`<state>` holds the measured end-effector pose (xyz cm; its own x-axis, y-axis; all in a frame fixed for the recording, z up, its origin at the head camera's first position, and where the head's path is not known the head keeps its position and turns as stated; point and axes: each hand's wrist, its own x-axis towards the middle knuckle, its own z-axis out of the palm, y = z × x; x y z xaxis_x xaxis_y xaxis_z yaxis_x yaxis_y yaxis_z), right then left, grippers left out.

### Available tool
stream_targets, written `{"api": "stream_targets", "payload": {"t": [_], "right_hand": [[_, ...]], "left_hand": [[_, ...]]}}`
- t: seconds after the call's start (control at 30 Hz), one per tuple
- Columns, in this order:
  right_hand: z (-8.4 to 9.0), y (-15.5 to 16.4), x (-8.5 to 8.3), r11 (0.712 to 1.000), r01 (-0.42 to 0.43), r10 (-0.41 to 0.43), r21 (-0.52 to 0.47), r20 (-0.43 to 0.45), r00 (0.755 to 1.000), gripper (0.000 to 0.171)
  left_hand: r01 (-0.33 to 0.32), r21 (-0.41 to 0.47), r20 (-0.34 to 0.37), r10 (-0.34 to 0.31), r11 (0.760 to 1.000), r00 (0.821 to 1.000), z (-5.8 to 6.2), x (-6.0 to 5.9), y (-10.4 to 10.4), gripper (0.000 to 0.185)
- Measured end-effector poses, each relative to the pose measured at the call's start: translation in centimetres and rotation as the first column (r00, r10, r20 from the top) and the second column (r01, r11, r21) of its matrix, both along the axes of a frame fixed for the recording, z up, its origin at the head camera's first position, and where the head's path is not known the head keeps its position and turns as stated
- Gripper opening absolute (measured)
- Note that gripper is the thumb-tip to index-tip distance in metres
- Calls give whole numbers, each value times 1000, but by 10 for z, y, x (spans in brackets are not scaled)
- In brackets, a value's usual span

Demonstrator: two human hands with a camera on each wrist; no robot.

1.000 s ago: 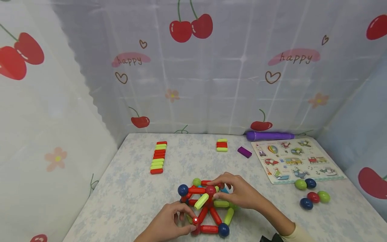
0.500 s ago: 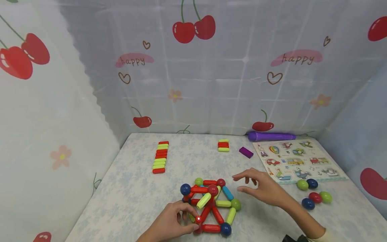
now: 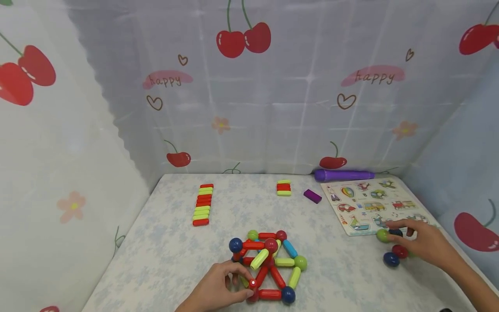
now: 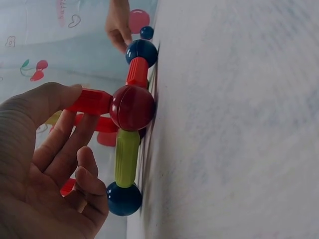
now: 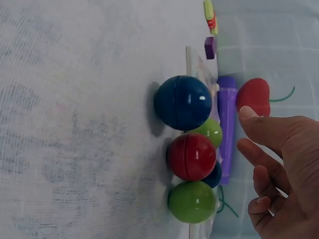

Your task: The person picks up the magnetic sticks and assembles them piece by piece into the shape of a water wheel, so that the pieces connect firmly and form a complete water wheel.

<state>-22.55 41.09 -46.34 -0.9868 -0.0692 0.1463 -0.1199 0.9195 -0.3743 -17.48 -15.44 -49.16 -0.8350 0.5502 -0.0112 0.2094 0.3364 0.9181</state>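
My left hand (image 3: 218,286) pinches a red magnetic rod (image 4: 89,101) between thumb and fingers. In the left wrist view the rod joins a dark red ball (image 4: 132,108) at the near corner of a ball-and-rod frame. Blue balls (image 3: 288,295), a green ball (image 3: 300,263) and red, yellow-green and blue rods make up the frame. My right hand (image 3: 426,243) hovers over several loose balls at the right, thumb and fingers apart with nothing between them. Under and beside it are a red ball (image 5: 192,157), a blue ball (image 5: 183,103) and a green ball (image 5: 193,202).
A row of red and yellow-green rods (image 3: 203,205) lies at the left of the table, with a smaller group (image 3: 283,188) at the back. A purple block (image 3: 312,196), a purple microphone-shaped tube (image 3: 344,175) and a picture puzzle board (image 3: 356,212) lie at the back right.
My right hand has left the frame's upper red ball and moved right to the loose balls. My left hand keeps its pinch on the red rod at the near corner.
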Motion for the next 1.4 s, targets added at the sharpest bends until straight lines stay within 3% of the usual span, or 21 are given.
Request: {"api": "stream_targets", "payload": {"t": [0.3,0.7,0.87,0.97,1.07,1.17,1.4], "right_hand": [[-16,-1,-12,1000,-31,31,-6,34,999,44],[-19,-4,-21,994,-75,71,78,46,996,42],[-8,-29,-16,994,-105,108,39,-84,991,40],[5,-62,-10,983,-183,176,-13,-227,958,39],[20,-104,-4,953,-299,264,-49,-346,900,42],[35,-146,3,897,-425,353,-124,-381,855,46],[49,-226,22,697,-644,555,-314,-332,763,35]], "left_hand": [[-3,14,32,2,1000,999,0,1,-2,11],[-15,5,40,15,1000,999,0,4,-1,11],[-20,12,32,19,1000,999,0,4,0,12],[-22,16,27,22,1000,999,0,4,0,13],[-22,24,31,21,999,999,0,4,0,12],[-19,34,30,18,999,999,-2,5,0,12],[-1,56,-14,2,998,1000,-3,6,-3,15]]}}
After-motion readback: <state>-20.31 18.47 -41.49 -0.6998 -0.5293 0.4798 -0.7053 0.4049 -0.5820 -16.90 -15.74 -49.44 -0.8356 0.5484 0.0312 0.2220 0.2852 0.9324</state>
